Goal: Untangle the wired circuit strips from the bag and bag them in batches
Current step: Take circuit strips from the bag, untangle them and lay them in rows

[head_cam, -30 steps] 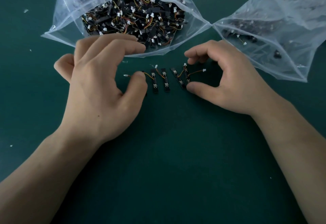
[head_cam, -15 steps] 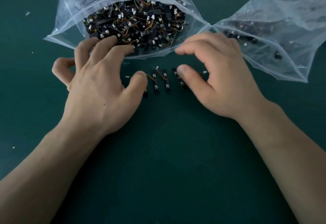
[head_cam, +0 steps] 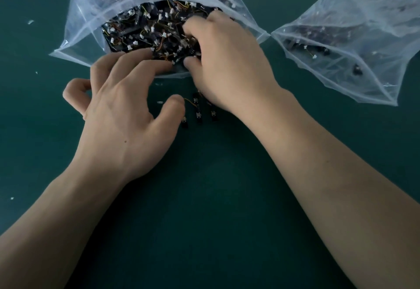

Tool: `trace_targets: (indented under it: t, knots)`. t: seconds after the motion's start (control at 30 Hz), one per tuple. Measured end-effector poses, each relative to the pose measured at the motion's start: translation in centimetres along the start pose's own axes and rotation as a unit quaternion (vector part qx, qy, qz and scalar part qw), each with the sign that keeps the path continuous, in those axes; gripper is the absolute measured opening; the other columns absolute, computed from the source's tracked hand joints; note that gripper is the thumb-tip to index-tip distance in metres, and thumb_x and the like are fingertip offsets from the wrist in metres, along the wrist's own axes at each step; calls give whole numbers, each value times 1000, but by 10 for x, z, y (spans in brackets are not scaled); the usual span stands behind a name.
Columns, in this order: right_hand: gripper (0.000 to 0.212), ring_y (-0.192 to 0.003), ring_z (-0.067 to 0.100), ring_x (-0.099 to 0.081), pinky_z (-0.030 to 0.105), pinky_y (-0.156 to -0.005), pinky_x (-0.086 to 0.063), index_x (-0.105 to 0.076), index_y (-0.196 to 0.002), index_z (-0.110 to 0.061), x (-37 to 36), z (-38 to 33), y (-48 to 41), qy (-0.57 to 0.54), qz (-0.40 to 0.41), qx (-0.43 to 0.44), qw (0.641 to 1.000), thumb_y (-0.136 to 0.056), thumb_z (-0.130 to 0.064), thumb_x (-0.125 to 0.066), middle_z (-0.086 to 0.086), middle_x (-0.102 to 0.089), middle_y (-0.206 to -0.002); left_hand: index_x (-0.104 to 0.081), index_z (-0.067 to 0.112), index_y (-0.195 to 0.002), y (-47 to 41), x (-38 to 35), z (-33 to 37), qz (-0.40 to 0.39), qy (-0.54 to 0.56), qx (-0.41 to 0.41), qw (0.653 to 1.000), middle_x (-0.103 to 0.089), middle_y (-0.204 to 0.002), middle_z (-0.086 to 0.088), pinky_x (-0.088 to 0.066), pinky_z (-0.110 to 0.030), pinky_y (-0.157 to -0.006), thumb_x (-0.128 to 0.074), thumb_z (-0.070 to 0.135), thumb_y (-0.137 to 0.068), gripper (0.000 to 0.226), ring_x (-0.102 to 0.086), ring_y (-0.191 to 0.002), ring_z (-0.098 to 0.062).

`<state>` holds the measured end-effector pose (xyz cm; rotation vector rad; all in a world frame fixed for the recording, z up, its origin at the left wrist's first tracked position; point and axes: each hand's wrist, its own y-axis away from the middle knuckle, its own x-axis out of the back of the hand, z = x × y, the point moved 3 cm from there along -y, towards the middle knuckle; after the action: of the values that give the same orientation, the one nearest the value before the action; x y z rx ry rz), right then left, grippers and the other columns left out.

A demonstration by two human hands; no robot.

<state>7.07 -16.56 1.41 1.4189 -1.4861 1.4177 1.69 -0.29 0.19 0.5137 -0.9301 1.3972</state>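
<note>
Left hand (head_cam: pixel 127 118) lies slack, straight fingertips on the bag's (head_cam: pixel 77 29) near lip. A few loose strips (head_cam: pixel 198 112) lie just off its thumb. Right hand (head_cam: pixel 227 66) curls into the heaped strips (head_cam: pixel 141 31) inside the bag; whether it grips any is unclear. Second bag (head_cam: pixel 354 38) lies right of its knuckles.

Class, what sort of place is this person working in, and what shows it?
Likely an electronics sorting or packing bench: a dark green mat, a clear bag stuffed with tangled wired circuit strips, and a few loose strips lined up on the mat.
</note>
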Motion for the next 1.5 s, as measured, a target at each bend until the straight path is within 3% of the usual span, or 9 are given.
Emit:
trace_targets:
  t: [0.23, 0.43, 0.6, 0.73, 1.03, 1.17, 1.3, 1.4, 1.5]
  knots:
    - [16, -80, 22, -57, 39, -69, -51, -66, -99, -8, 6, 15, -1, -66, 52, -35, 996, -101, -25, -65, 3, -60, -96, -65, 29, -137, 0, 0, 2, 1, 2, 3, 1000, -49, -154, 12, -21, -60, -120, -49, 47, -87, 55, -27, -148, -12]
    - [23, -77, 15, -45, 28, -64, -27, -48, -86, -17, 13, 6, -2, -81, 84, -22, 993, -103, -24, -62, -4, -49, -86, -63, 29, -137, 1, 0, 2, 10, -8, 3, 1000, -48, -152, 16, -15, -43, -111, -49, 46, -88, 54, -26, -147, -8]
    - [28, -76, 16, -44, 30, -66, -29, -47, -81, -14, 15, 7, -4, -93, 120, -19, 988, -101, -24, -63, -3, -48, -80, -62, 29, -138, 2, 1, 3, 11, -10, 5, 1000, -48, -152, 16, -13, -38, -107, -49, 45, -88, 54, -26, -147, -6]
    - [29, -74, 17, -42, 29, -64, -25, -45, -82, -15, 15, 7, -4, -59, 102, -6, 993, -103, -26, -61, -5, -44, -79, -62, 29, -138, 1, 1, 3, 12, -8, 7, 1000, -48, -152, 17, -13, -37, -106, -49, 45, -88, 54, -25, -147, -5]
    - [22, -70, 19, -64, 42, -64, -49, -72, -96, -1, 26, 20, 28, -296, 151, 0, 943, -100, -22, -66, 4, -71, -80, -59, 28, -140, 2, 2, 2, 47, 12, -5, 999, -51, -143, 23, -15, -35, -100, -56, 20, -88, 52, -32, -142, -3]
    - [12, -76, 9, -69, 18, -66, -49, -74, -110, -5, 31, 21, 74, -397, 116, 46, 910, -100, -9, -69, -3, -75, -93, -64, 30, -132, 3, 3, 1, 84, 34, -21, 996, -50, -126, 37, -14, -23, -101, -57, -6, -82, 62, -30, -124, 19]
    - [10, -88, 9, -70, 18, -78, -49, -75, -107, -12, 28, 22, 118, -381, 13, 95, 920, -97, -12, -74, -7, -73, -97, -67, 37, -120, 6, 8, 5, 118, 64, -40, 990, -53, -112, 41, -16, -18, -101, -56, -1, -85, 53, -40, -117, 17]
    - [14, -94, 16, -66, 32, -86, -52, -77, -109, -11, 24, 15, 126, -290, -46, 174, 940, -96, -7, -73, 0, -69, -102, -67, 37, -109, 6, 10, 11, 120, 105, -84, 984, -63, -105, 29, -30, -33, -114, -59, 8, -91, 35, -58, -107, -1]
    - [40, -93, 19, -62, 35, -86, -49, -74, -119, -8, 24, 8, 128, -275, -92, 207, 934, -83, 6, -65, 3, -67, -103, -74, 23, -101, 9, 9, 14, 103, 139, -134, 976, -66, -94, 14, -47, -63, -92, -59, 5, -90, 26, -63, -89, -13]
